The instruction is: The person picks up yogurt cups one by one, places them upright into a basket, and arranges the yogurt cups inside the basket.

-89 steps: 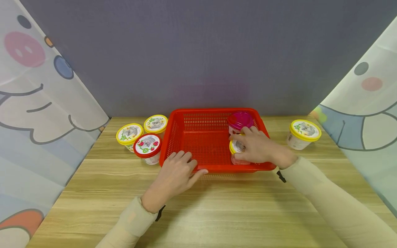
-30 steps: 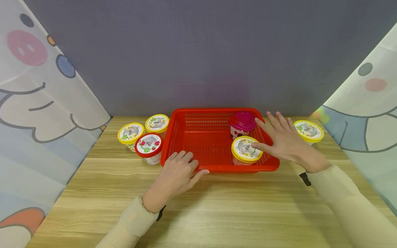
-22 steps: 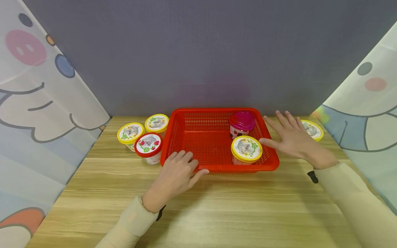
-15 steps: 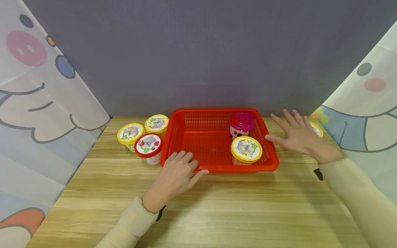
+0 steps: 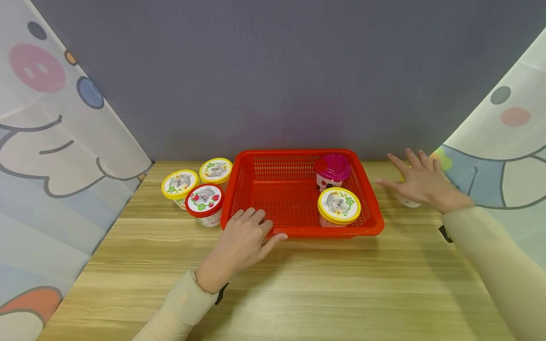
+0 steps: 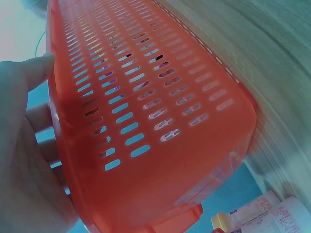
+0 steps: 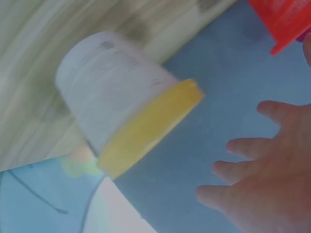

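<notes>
My left hand (image 5: 244, 242) grips the near rim of a red plastic basket (image 5: 294, 232); in the left wrist view its fingers are on the inner side and its thumb (image 6: 36, 70) lies at the rim. Inside the basket's right half stand a tub with a magenta lid (image 5: 332, 166) and a yellow-lidded paper tub (image 5: 339, 205). My right hand (image 5: 426, 184), fingers spread, hovers over another yellow-lidded tub (image 5: 408, 201) right of the basket, hiding most of it. In the right wrist view that tub (image 7: 112, 87) stands apart from the fingers.
Left of the basket are two yellow-lidded tubs (image 5: 180, 183) (image 5: 215, 170) and a red-lidded tub (image 5: 204, 199), close together on the wooden table (image 5: 281, 293). A grey wall (image 5: 273, 80) rises behind, with cartoon-printed curtains (image 5: 55, 142) at both sides.
My right hand let go of the yellow-lidded tub inside the basket and moved right, out past the rim, over the tub on the table. The left hand stayed on the rim.
</notes>
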The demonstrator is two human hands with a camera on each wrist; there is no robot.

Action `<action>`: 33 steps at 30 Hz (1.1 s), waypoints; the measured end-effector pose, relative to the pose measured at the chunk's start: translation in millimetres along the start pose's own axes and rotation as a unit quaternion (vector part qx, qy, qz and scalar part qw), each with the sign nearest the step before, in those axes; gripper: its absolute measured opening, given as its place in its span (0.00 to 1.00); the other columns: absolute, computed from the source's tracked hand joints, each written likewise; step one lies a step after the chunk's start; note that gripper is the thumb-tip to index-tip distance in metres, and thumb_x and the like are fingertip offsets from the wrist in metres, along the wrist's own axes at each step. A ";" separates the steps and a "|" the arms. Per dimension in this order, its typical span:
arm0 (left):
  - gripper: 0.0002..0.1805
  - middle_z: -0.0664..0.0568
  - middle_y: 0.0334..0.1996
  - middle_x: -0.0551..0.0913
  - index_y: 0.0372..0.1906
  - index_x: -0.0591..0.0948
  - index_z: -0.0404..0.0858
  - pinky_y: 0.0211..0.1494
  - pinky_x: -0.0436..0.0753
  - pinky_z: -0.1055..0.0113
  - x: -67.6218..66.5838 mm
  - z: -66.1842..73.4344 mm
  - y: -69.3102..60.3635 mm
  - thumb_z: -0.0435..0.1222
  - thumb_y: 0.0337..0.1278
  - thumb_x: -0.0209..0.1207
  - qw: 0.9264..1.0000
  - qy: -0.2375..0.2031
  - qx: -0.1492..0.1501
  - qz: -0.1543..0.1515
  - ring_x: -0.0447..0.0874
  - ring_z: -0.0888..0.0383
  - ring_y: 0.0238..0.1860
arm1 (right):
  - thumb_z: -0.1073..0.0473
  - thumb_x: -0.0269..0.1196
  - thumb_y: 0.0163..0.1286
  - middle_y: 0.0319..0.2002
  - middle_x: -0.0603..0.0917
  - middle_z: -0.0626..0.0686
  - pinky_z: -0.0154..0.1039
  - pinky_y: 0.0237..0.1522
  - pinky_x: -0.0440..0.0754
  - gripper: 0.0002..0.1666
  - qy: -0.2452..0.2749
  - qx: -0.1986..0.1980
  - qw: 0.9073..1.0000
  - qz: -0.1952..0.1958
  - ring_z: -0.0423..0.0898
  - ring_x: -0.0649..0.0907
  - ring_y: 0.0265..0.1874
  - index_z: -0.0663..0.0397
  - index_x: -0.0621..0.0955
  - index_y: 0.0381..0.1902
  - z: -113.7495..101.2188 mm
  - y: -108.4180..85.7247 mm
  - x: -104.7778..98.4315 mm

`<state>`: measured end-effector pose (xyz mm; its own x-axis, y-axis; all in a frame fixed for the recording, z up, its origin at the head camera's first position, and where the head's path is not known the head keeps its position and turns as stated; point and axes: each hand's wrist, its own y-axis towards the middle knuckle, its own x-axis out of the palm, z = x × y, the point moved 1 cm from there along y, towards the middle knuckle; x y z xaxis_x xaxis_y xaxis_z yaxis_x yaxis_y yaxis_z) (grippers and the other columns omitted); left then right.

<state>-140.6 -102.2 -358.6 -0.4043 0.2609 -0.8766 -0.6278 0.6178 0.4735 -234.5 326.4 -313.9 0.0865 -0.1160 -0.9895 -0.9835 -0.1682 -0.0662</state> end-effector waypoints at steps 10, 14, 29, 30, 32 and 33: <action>0.24 0.55 0.24 0.75 0.25 0.83 0.45 0.33 0.74 0.62 -0.2 0.6 0.0 0.59 0.65 0.60 1.000 0.001 0.001 0.001 0.71 0.55 0.28 | 0.24 0.45 0.72 0.75 0.38 0.80 0.81 0.63 0.33 0.58 0.059 0.030 0.998 -0.001 0.84 0.39 0.71 0.59 0.49 0.81 26.1 6.2 5.0; 0.24 0.55 0.24 0.75 0.24 0.83 0.45 0.32 0.74 0.62 -0.1 1.0 -0.1 0.59 0.65 0.61 1.000 0.002 0.003 0.005 0.72 0.55 0.28 | 0.23 0.45 0.72 0.74 0.38 0.81 0.83 0.60 0.36 0.58 0.063 0.041 0.997 -0.017 0.86 0.39 0.69 0.58 0.47 0.81 34.6 7.3 6.3; 0.24 0.55 0.24 0.75 0.25 0.84 0.45 0.33 0.75 0.62 0.2 0.8 0.2 0.59 0.66 0.60 1.000 0.005 0.002 0.003 0.72 0.55 0.28 | 0.23 0.46 0.72 0.69 0.42 0.87 0.86 0.50 0.56 0.59 0.070 0.071 0.992 -0.077 0.91 0.50 0.62 0.62 0.48 0.80 52.2 8.5 10.4; 0.24 0.55 0.24 0.75 0.25 0.84 0.45 0.33 0.75 0.62 0.3 0.7 0.2 0.59 0.66 0.60 1.000 0.005 0.002 0.003 0.72 0.55 0.28 | 0.24 0.46 0.72 0.68 0.43 0.87 0.86 0.48 0.58 0.58 0.069 0.070 0.992 -0.077 0.91 0.51 0.61 0.63 0.49 0.79 53.3 8.7 11.0; 0.24 0.55 0.24 0.76 0.26 0.84 0.45 0.33 0.75 0.62 0.4 0.6 0.2 0.59 0.66 0.60 1.000 0.005 0.002 0.002 0.72 0.55 0.29 | 0.27 0.48 0.74 0.66 0.46 0.88 0.85 0.46 0.62 0.55 0.067 0.067 0.993 -0.076 0.89 0.54 0.59 0.63 0.50 0.78 54.6 9.3 11.7; 0.24 0.55 0.24 0.76 0.25 0.84 0.45 0.33 0.75 0.62 0.5 0.6 0.1 0.59 0.66 0.60 1.000 0.006 0.002 0.002 0.72 0.55 0.29 | 0.29 0.49 0.75 0.65 0.47 0.88 0.84 0.44 0.63 0.54 0.066 0.065 0.993 -0.076 0.88 0.55 0.58 0.64 0.51 0.78 55.3 9.7 12.1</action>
<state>-140.5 -101.5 -359.0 -0.4148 0.2553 -0.8734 -0.6232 0.6197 0.4771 -251.7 377.4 -333.6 0.2463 -0.2282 -0.9419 -0.9692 -0.0659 -0.2375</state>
